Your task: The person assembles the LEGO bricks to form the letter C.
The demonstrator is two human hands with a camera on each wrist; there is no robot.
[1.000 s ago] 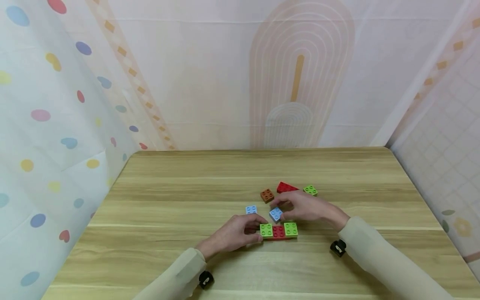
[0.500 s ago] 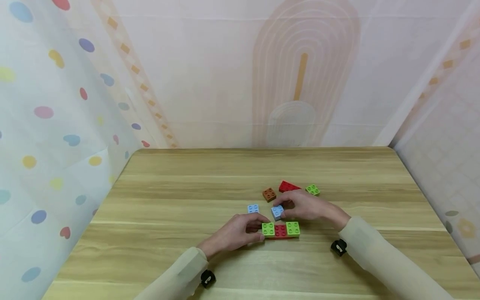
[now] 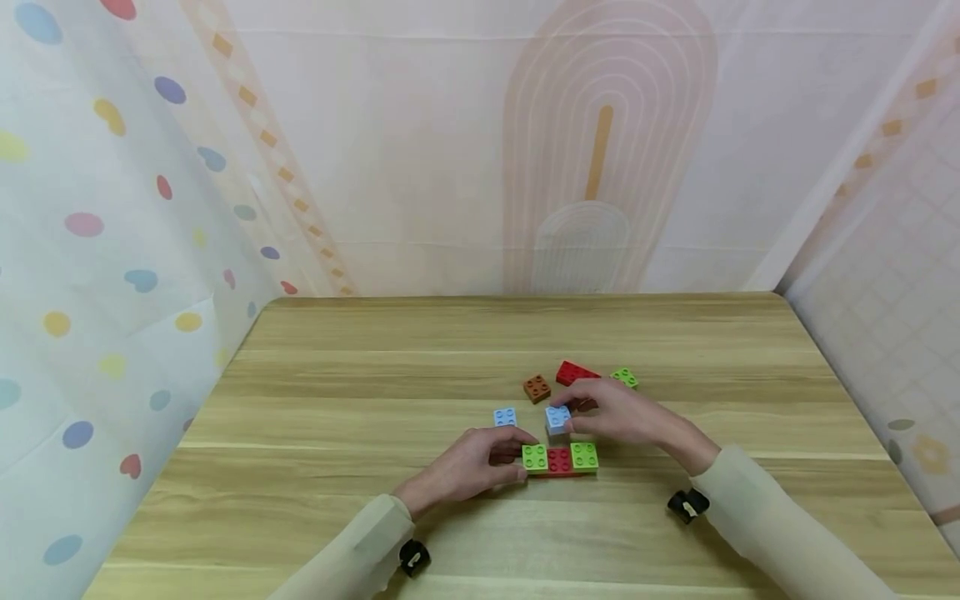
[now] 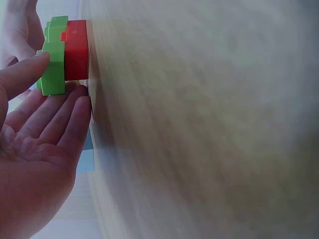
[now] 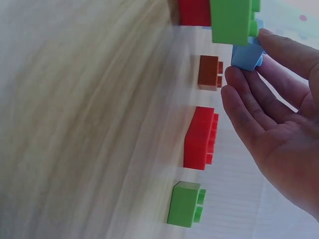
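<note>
My left hand point(image 3: 472, 467) holds the left end of a small build between thumb and fingers. Its base is a long red building brick point(image 3: 558, 460), with a green brick point(image 3: 534, 457) on the left end and another green brick point(image 3: 584, 455) on the right; red studs show between them. My right hand point(image 3: 618, 408) pinches a light blue building brick point(image 3: 557, 418) just behind the build. In the right wrist view that blue brick point(image 5: 246, 56) sits between thumb and fingertips, higher off the table than the loose bricks, and partly hidden by the green one.
A second light blue brick point(image 3: 504, 417) lies behind my left hand, partly covered by it. Farther back are a brown brick point(image 3: 537, 387), a long red brick point(image 3: 573, 372) and a loose green brick point(image 3: 626, 377). Patterned cloth point(image 3: 420, 167) hangs behind the wooden table point(image 3: 360, 350).
My right hand has taken hold of the light blue brick, raised it slightly and turned it squarer to the build. The left hand stays on the build.
</note>
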